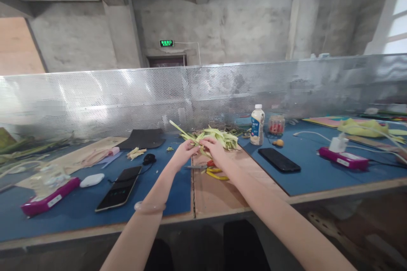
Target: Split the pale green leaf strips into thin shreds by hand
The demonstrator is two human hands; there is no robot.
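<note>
My left hand [186, 153] has its fingers pinched together on pale green leaf strips [201, 150], one long end of which sticks up to the left. Close beside it, my right hand [214, 150] is closed on the same strips, fingertips almost meeting the left ones. Behind both hands lies a heap of pale green leaves [227, 138], partly covered by them. Under the right wrist, scissors [216, 174] with yellow and red handles rest on the brown board [216, 199], blades pointing left. What exactly sits between the fingertips is too small to make out.
To the left lie a phone [120, 188], a white earphone case [92, 180] and a purple power strip [52, 197]. On the right are a milk bottle [257, 127], a glass jar [276, 125], another phone [279, 159] and a second power strip [343, 159]. A perforated metal screen [143, 93] stands behind.
</note>
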